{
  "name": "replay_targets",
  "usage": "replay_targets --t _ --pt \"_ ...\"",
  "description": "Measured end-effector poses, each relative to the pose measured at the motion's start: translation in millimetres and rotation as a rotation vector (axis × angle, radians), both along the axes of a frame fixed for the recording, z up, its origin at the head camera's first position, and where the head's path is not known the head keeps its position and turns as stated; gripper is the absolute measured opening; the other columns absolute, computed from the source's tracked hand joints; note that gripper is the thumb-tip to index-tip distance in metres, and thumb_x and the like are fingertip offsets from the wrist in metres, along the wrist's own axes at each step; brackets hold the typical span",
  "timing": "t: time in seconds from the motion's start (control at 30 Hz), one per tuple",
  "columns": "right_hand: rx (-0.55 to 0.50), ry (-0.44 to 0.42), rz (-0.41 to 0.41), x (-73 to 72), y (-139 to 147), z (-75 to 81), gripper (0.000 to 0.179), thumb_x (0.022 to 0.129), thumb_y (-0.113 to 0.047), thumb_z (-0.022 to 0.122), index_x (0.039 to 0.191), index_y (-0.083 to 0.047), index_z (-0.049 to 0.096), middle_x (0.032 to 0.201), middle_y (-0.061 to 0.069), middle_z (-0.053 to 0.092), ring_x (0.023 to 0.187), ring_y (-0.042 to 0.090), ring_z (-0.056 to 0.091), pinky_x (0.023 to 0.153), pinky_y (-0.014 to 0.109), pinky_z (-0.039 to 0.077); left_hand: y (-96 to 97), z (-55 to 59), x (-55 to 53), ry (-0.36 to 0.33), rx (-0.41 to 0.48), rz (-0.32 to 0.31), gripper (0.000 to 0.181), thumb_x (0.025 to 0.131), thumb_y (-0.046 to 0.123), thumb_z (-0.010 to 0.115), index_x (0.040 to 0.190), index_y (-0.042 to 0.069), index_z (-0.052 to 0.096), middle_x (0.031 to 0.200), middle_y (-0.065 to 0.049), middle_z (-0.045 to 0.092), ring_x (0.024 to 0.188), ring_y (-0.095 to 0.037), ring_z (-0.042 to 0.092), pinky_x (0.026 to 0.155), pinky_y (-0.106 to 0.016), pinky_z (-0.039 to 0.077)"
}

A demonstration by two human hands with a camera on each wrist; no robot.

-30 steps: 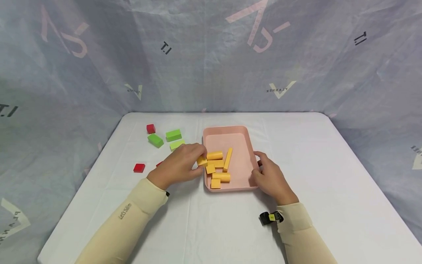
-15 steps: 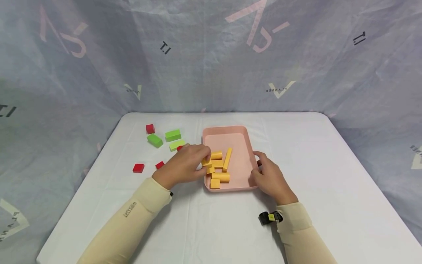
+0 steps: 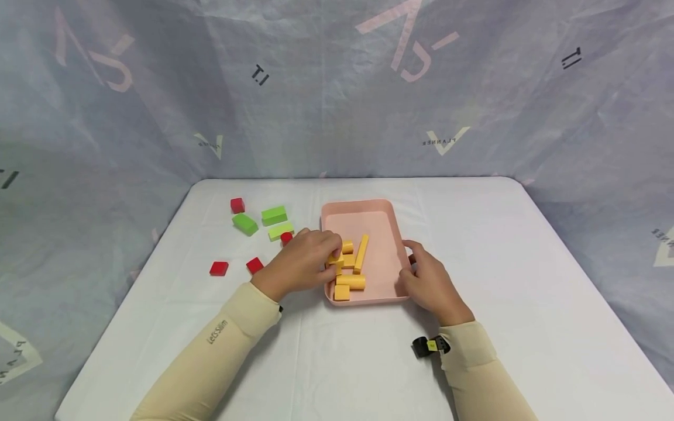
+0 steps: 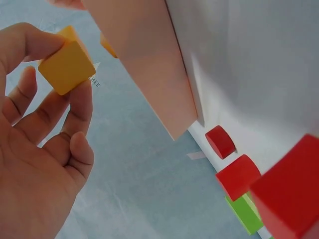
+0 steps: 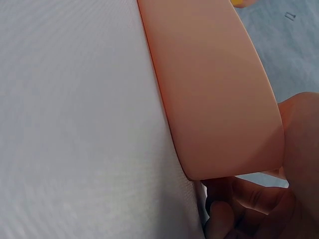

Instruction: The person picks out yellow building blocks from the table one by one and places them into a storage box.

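Between the thumb and fingertips of my left hand [image 3: 300, 263] a yellow cube-shaped block [image 4: 69, 68] is pinched, held over the left side of a pink tray [image 3: 387, 234]. The left wrist view shows the block raised beside the tray's wall [image 4: 149, 64], with the little finger curled loosely. Below it in the tray lie several yellow blocks, among them a cylinder [image 3: 351, 282], a long thin bar [image 3: 361, 254] and a cube [image 3: 341, 293]; the hand hides some of them. My right hand [image 3: 434, 283] grips the tray's right side near the front corner, thumb at the rim.
Left of the tray, red blocks [image 3: 219, 269] and green blocks [image 3: 274, 216] lie scattered on the white-covered table [image 3: 505, 280]. A red cylinder [image 3: 286, 238] lies just behind the left hand. A grey printed curtain [image 3: 337, 105] hangs around the table's back and sides.
My left hand has moved right with the yellow cube, from the tray's left rim to over the blocks inside. The right hand keeps its grip on the tray.
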State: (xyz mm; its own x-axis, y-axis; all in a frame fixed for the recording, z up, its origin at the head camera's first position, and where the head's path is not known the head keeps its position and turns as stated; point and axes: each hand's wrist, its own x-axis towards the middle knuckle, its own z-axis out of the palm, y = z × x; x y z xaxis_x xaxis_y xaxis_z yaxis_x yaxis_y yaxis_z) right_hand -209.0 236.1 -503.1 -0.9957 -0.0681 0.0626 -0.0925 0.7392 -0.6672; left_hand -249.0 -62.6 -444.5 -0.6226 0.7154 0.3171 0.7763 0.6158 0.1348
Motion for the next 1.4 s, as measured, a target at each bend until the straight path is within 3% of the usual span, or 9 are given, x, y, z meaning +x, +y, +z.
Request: replay_targets --t 0.27,0.83,1.4 --pt "-0.006 0.002 0.001 0.2 -0.7 0.4 0.065 0.093 -0.017 0.052 0.157 -0.016 0.038 0.112 0.005 0.067 0.082 0.017 0.063 0.073 0.035 0.05 3.6 -4.9 -1.4 -0.018 -0.005 0.02 0.019 0.085 0.017 0.068 0.093 0.02 0.051 0.08 0.01 0.05 0.075 -0.008 0.049 0.081 -0.034 0.043" --pt "0.004 0.002 -0.006 0.4 -0.6 0.6 0.065 0.093 -0.016 0.052 0.156 -0.017 0.039 0.112 0.005 0.067 0.083 0.018 0.063 0.074 0.035 0.05 7.3 -4.8 0.6 -0.05 0.025 0.042 0.021 0.085 0.016 0.07 0.093 0.019 0.052 0.079 0.01 0.049 0.074 -0.008 0.049 0.079 -0.035 0.042" --pt "0.009 0.013 -0.006 -1.0 -1.1 -2.5 0.065 0.092 -0.016 0.052 0.156 -0.016 0.039 0.111 0.005 0.066 0.083 0.018 0.062 0.074 0.035 0.05 11.6 -14.3 -1.3 -0.02 0.064 0.021 0.022 0.083 0.015 0.072 0.092 0.018 0.052 0.079 0.009 0.049 0.073 -0.01 0.049 0.076 -0.033 0.041"
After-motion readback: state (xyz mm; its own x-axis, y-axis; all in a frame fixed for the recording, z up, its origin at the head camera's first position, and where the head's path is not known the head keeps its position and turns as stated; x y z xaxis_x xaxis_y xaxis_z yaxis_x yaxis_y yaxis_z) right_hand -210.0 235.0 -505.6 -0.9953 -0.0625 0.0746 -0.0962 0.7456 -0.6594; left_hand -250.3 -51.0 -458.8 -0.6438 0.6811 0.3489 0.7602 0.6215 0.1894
